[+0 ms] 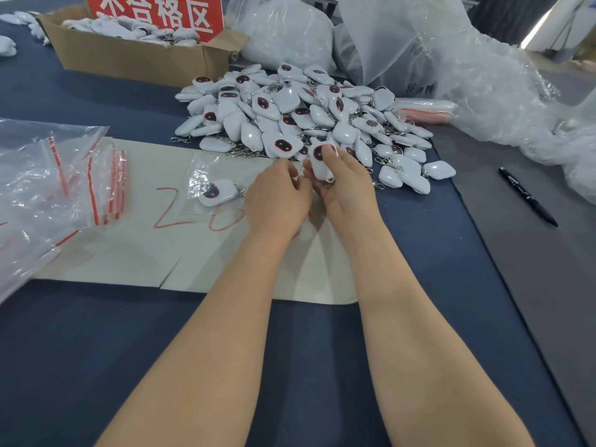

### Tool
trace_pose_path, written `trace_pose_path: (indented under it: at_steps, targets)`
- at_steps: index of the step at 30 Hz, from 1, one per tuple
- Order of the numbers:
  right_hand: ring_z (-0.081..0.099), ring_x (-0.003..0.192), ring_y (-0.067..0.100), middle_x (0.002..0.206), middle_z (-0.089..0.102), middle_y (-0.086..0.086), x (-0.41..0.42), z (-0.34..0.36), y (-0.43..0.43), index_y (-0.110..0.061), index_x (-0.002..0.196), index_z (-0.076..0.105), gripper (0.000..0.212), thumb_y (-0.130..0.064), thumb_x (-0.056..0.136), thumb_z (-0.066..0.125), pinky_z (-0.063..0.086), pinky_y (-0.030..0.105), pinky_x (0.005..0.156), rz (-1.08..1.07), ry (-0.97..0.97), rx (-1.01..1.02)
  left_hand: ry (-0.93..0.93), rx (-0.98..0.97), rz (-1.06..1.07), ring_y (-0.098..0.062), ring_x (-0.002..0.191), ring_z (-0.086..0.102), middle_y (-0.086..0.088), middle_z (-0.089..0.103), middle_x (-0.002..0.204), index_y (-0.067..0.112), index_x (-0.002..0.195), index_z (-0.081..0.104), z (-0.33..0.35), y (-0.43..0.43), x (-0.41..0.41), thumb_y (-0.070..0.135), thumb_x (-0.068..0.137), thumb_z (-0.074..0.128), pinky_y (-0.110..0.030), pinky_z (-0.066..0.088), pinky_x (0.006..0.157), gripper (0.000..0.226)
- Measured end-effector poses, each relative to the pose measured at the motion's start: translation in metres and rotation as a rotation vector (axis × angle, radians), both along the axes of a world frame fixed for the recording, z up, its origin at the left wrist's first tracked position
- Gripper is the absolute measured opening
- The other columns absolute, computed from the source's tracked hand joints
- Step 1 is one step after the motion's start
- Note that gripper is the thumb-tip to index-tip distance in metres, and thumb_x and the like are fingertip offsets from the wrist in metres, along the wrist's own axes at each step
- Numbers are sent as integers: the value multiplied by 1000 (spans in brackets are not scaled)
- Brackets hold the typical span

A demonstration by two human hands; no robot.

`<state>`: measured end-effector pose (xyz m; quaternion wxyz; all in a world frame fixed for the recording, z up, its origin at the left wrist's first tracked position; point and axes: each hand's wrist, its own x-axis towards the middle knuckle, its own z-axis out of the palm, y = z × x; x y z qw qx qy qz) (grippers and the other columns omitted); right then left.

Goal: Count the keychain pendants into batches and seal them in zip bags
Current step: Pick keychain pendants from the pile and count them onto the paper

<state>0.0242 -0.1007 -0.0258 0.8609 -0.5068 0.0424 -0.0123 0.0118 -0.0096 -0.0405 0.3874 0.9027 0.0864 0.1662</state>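
early yet: beside the heaped white pendant pile [300,114] my right hand [345,191] pinches one white red-faced plastic pendant [320,161]; left hand [277,198], grip i cannot tell; most lie unbagged.

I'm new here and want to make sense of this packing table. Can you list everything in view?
loose pendants: big heap, white with dark faces, far middle
held pendant: one, white, in the right hand
bagged pendant: one, white, in a clear bag on the pale sheet
zip bags: stack, clear with red strips, left
cardboard box: one, brown, far left, holds more white pendants
red sign: one, white characters, at the box
pale sheet: one, cream with red writing, under the hands
pen: one, black, right
plastic wrap: heaps, clear, far right
left hand: fingers curled beside held pendant
right hand: grips held pendant
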Motion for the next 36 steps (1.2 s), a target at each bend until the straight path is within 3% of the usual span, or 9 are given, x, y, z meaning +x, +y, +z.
trace_pose_path:
  at_steps: [7,10,13,18,23,26,28,32,36]
  targets:
    - [63,75,15,84,60,5,0,0,1,-9,86,58,18,-4,99,46,55,23,72,8,-41,-46,4,-5,-2,-26,97,60,-1,68,99,18,100,60,0,0,2,31,88,53,-33,45,78,19]
    - [63,80,16,84,61,4,0,1,-1,-8,88,58,17,-3,99,46,56,23,76,-11,-22,35,-8,-12,0,-25,96,60,-1,68,98,18,101,60,0,0,2,31,88,52,-33,44,77,19]
    - [63,85,17,88,62,8,1,1,-1,0,104,57,16,5,97,43,55,23,79,10,11,64,-19,-33,0,-25,96,60,-1,68,99,17,104,60,0,1,2,30,89,52,-33,44,78,22]
    - [61,92,19,95,62,12,-1,1,1,8,121,52,33,16,93,37,52,22,84,25,-35,-121,-32,-88,20,-24,94,61,0,68,97,17,107,58,0,2,2,26,88,53,-28,38,73,22]
    - [61,91,13,99,62,7,-1,4,0,-6,114,56,34,15,92,40,52,25,91,-19,-106,-169,-39,-92,14,-23,92,61,5,63,89,16,107,58,1,2,2,25,87,53,-28,38,71,23]
    - [61,92,12,107,64,7,-3,6,4,-17,121,58,37,5,92,50,50,34,99,-63,-134,-376,-44,-99,4,-21,88,60,10,56,79,17,107,57,1,2,3,27,87,55,-26,37,70,22]
    - [60,81,6,112,59,4,-5,7,7,-23,131,54,45,-2,91,54,53,34,95,-85,-143,-519,-51,-126,-2,-19,84,58,12,53,73,16,108,56,1,2,2,31,88,57,-27,38,70,25]
    - [63,87,22,92,51,-6,-7,12,10,-19,122,48,39,-15,87,65,50,42,93,-190,-91,-764,-85,-200,-5,-18,79,52,12,49,72,13,110,55,2,2,2,25,86,60,-27,37,69,28]
    - [62,64,27,70,51,-2,-10,16,6,-14,99,43,31,-21,85,70,54,47,76,-196,-64,-791,-113,-365,46,-12,73,51,14,49,70,13,108,54,7,4,3,17,87,58,-19,31,62,22]
